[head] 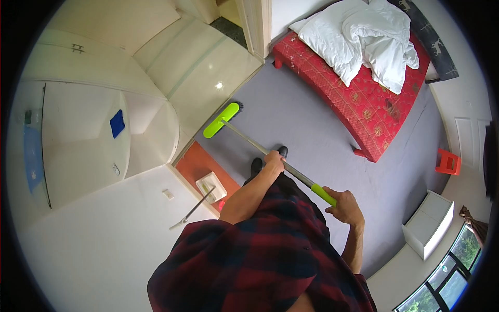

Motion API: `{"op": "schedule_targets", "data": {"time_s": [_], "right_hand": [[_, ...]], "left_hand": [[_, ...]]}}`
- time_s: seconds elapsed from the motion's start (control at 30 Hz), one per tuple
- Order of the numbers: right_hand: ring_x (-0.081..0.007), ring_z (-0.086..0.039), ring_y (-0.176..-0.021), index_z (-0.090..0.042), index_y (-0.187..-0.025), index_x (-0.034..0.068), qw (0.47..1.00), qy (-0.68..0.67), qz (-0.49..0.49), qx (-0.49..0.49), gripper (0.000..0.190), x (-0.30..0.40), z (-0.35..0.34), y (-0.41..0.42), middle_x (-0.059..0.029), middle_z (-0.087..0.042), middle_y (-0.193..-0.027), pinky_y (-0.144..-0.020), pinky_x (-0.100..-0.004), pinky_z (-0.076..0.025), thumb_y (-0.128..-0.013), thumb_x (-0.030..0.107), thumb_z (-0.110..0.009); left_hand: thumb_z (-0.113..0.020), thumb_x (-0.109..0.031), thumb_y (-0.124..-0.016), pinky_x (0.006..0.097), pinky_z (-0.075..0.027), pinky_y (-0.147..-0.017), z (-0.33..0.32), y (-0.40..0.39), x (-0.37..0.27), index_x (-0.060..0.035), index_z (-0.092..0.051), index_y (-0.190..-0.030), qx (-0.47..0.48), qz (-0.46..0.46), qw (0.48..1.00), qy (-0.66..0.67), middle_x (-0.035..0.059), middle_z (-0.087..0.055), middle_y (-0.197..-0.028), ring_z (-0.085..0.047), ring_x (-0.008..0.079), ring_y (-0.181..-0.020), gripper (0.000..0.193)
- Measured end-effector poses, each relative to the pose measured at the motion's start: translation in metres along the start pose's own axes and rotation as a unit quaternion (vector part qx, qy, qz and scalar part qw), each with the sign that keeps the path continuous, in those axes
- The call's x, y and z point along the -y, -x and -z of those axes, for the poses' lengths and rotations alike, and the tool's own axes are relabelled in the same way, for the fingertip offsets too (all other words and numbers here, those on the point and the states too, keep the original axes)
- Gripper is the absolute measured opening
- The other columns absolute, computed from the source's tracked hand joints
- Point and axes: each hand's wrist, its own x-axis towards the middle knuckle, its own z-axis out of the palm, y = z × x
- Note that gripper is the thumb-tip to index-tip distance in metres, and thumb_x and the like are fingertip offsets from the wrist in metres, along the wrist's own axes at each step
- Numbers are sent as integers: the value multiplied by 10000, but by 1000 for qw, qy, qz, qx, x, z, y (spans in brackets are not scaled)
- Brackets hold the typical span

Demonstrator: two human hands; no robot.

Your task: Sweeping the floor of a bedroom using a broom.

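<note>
A broom with a lime-green head (pixel 221 120) and a long metal handle runs slantwise across the grey floor. Its dark bristles rest at the floor's edge, beside the pale tiled strip. My left hand (pixel 275 160) is closed round the middle of the metal handle, just above my black shoes. Near the handle's end, my right hand (pixel 345 206) holds the lime-green grip (pixel 324 195). To the left of my left arm, a white long-handled dustpan (pixel 211 187) stands on an orange-red patch of floor.
A bed base with a red patterned cover (pixel 335 93) bears a crumpled white quilt (pixel 362 35). At the right are a red plastic stool (pixel 448 162) and a white cabinet (pixel 428 223) near the window. Open white shelving (pixel 150 136) with a blue cloth (pixel 117 123) stands at the left.
</note>
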Motion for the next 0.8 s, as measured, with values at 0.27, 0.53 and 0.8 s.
{"op": "schedule_targets", "data": {"time_s": [0.27,0.53,0.8], "right_hand": [[-401,-598,-741,-591,-1097,87,992,-29,92,-85,453,50,45,-36,-206,-615,-764,-675,-466,-475,-665,108,-723],[-321,-614,-626,-602,-916,23,958,-18,261,-113,237,141,82,-120,-135,-595,-869,-568,-402,-510,-710,97,-692],[-293,-593,-585,-609,-898,27,937,-2,348,-20,219,206,154,-224,-99,-605,-797,-507,-391,-472,-700,72,-690]], "left_hand": [[-502,-40,-811,324,-390,-416,-47,-22,-44,-55,-465,-704,114,-11,993,-6,50,-434,-560,-445,189,-472,114],[-535,-55,-825,266,-396,-391,-31,-58,-137,-116,-390,-596,195,159,960,121,-13,-385,-466,-406,117,-381,278],[-498,-41,-853,248,-390,-400,-69,-54,-213,-117,-360,-587,202,103,972,62,-24,-356,-462,-352,109,-361,309]]}}
